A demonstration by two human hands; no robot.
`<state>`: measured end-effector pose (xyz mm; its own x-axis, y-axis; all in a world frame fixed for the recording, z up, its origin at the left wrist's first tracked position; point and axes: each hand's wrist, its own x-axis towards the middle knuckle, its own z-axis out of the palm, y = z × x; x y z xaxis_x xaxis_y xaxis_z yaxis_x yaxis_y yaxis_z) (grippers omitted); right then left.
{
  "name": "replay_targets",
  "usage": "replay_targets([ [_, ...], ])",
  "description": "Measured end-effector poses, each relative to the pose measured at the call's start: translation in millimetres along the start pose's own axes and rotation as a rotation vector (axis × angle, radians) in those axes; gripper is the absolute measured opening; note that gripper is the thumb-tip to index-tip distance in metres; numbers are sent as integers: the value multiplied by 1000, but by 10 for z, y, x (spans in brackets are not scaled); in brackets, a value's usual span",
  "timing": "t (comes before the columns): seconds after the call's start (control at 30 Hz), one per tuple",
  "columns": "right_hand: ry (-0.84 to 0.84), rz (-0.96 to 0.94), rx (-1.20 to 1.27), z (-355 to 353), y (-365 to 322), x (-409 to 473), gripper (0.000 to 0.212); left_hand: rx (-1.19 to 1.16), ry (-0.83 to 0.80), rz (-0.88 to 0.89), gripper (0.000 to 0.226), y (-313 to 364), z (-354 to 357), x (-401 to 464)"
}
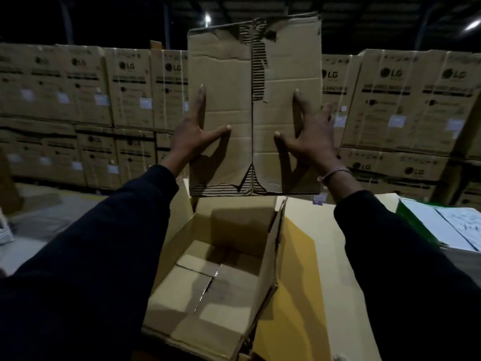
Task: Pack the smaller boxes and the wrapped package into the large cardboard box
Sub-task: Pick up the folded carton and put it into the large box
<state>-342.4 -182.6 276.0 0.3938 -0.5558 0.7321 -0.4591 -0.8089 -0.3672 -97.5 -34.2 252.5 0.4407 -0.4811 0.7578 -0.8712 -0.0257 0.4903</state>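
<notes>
A worn smaller cardboard box with torn paper along its centre seam is held upright in the air, above the far rim of the large open cardboard box. My left hand grips its left side, thumb across the front face. My right hand grips its right side the same way, the other fingers behind the edge. Inside the large box I see only its folded bottom flaps.
A yellow and tan flat surface lies right of the large box. White sheets and a green-edged stack sit at the far right. Stacked printed cartons form a wall behind. Grey floor shows at the left.
</notes>
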Motion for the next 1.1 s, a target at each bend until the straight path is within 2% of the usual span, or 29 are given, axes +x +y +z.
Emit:
replay_targets([
  [0.2, -134, 50, -9, 666, -327, 4, 100, 65, -108, -129, 114, -760, -238, 108],
  [0.33, -207, 161, -44, 1051, -460, -162, 101, 120, -249, -150, 106, -1194, -285, 99],
  [0.47, -308, 284, -73, 1401, -585, -471, 101, 106, -425, -218, 110, -1627, -248, -37],
  [0.57, -398, 382, -84, 1638, -583, -764, 106, 86, -575, -261, 102, -1868, -145, -297],
  [0.8, -643, 631, -145, 2096, -417, -1421, 135, 123, -849, -367, 113, -2218, 285, -988],
  [0.9, -734, 721, -154, 2318, -274, -1672, 141, 134, -928, -396, 117, -2408, 451, -1296],
  [1.03, -846, 801, -143, 2548, -158, -1987, 139, 175, -1000, -389, 117, -2610, 611, -1597],
  [1.1, -891, 825, -123, 2688, -63, -2139, 145, 176, -1039, -386, 116, -2712, 680, -1736],
])
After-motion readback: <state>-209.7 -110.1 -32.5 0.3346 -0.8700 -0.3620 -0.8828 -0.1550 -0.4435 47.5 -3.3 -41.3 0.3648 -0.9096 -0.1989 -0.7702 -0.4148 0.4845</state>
